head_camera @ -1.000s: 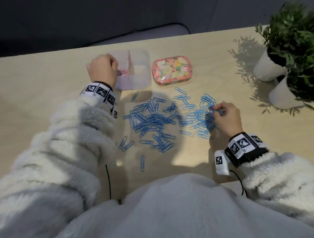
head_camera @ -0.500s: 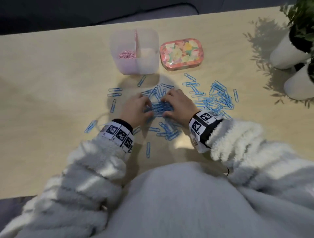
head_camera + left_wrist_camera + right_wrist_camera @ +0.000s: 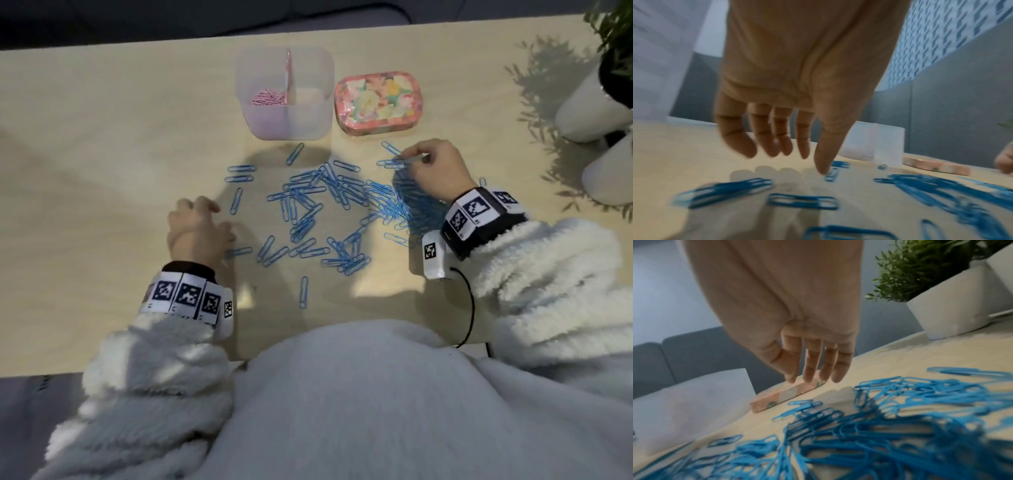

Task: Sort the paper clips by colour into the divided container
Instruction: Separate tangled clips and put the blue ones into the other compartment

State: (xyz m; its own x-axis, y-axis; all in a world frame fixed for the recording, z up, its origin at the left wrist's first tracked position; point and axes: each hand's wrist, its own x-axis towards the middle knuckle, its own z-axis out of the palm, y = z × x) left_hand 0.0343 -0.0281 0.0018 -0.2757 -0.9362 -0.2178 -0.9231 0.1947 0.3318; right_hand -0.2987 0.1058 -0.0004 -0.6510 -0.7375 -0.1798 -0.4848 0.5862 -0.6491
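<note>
Nearby, floral tin (image 3: 379, 101) (lid on) adjoins divided container (image 3: 310, 128).

We note the divided container (image 3: 284, 92) near the table's (image 3: 102, 144) far edge — tin (image 3: 378, 99) just right, paper clips (image 3: 318, 205) before both.

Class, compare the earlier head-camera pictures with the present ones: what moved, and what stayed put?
Half a second ago both hands met over the middle of the blue paper clips. Now the left hand is at the heap's left edge and the right hand at its far right edge. The divided container and floral tin stayed put.
</note>
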